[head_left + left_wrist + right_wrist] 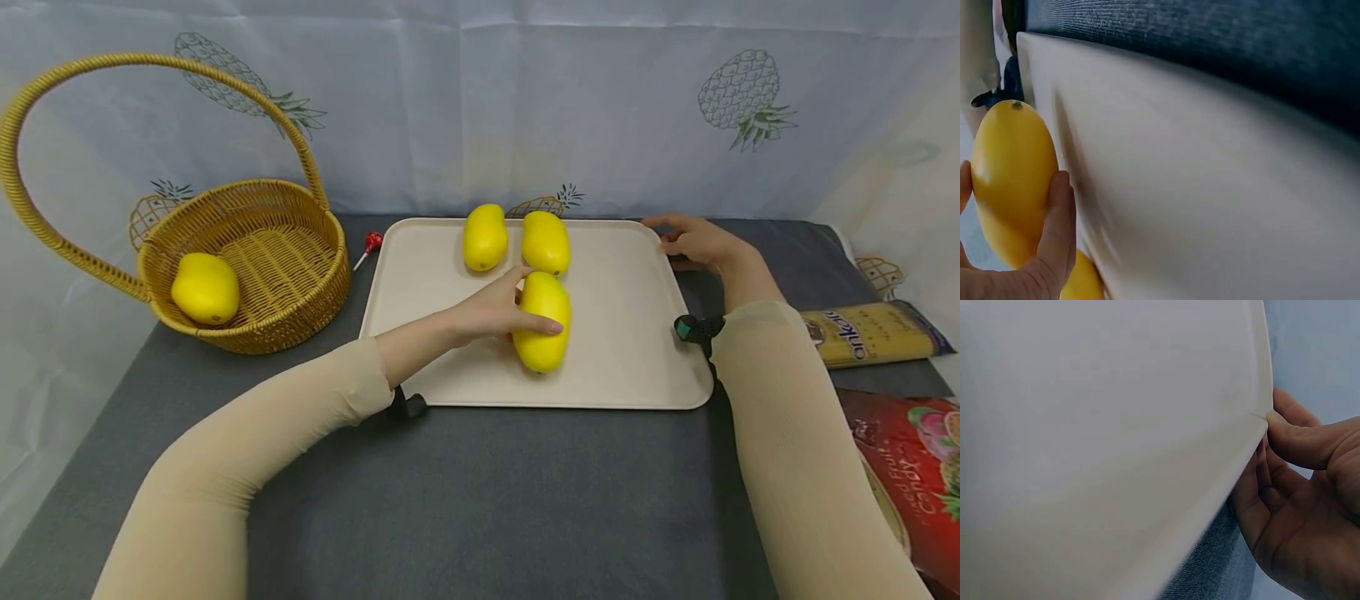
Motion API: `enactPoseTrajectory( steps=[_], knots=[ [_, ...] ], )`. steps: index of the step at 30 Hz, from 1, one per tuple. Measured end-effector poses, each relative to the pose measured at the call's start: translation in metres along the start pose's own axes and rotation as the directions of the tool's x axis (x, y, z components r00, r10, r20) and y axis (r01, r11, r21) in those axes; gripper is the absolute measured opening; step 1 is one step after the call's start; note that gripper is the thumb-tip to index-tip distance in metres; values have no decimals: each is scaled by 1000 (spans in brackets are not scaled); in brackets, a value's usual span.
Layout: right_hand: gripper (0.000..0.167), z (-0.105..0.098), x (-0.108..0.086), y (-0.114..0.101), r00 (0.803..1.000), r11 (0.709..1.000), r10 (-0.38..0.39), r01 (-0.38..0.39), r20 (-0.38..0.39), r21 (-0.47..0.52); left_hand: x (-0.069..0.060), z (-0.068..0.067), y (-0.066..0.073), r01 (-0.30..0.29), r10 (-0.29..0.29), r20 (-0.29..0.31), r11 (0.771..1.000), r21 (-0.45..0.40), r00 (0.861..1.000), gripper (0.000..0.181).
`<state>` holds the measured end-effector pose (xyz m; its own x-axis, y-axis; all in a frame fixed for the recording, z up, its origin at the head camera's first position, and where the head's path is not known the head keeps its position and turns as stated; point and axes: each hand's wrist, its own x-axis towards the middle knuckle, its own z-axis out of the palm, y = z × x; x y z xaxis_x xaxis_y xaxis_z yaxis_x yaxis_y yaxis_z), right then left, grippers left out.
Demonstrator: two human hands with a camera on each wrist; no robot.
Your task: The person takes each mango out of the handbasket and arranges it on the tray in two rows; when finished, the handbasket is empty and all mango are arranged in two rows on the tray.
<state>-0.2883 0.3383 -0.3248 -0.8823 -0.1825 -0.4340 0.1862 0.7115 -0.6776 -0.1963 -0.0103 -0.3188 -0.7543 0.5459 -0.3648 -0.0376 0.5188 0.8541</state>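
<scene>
Left hand (495, 310) in the head view grasps a yellow fruit (547, 300) above the middle of the tray (630, 325), the thumb lying across the fruit's near part. Whether that fruit rests on the tray or is lifted clear, I cannot tell. Far to the right, the right hand (693, 239) has hold of the tray's far right corner. A second fruit (484, 237) and, just to its right, a third fruit (546, 240) lie along the tray's far side; the held one is just on the near side of the third. On the left stands a wicker basket (318, 304) with a tall handle, and a fourth fruit (206, 289) lies inside it, towards the left. Between basket and tray is a red lollipop (372, 242). On the right of the dark table (487, 500) are a yellow packet (877, 333) and, nearer, a red candy bag (911, 475). A cloth (427, 108) printed with pineapples hangs behind.

The left wrist view shows the grasped fruit between thumb and fingers, a dark spot at its tip; part of another fruit shows beyond the hand.

In the right wrist view the thumb presses on the rim at the corner, with fingers bent beneath it, so the right hand pinches the tray.
</scene>
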Motion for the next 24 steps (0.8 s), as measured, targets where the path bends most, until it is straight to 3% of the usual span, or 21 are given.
enactPoseTrajectory(
  steps=[14,19,24],
  knots=[
    [58,-1,2,2,1000,1000,-5,5,-8,0,9,19,4,-37,37,-5,999,0,999,82],
    [58,-1,1,1,1000,1000,0,0,-7,9,9,23,5,-31,31,-39,999,6,999,81],
    [58,-1,1,-1,1000,1000,8,-8,-6,21,8,26,5,14,-11,-97,999,29,995,72]
  ],
)
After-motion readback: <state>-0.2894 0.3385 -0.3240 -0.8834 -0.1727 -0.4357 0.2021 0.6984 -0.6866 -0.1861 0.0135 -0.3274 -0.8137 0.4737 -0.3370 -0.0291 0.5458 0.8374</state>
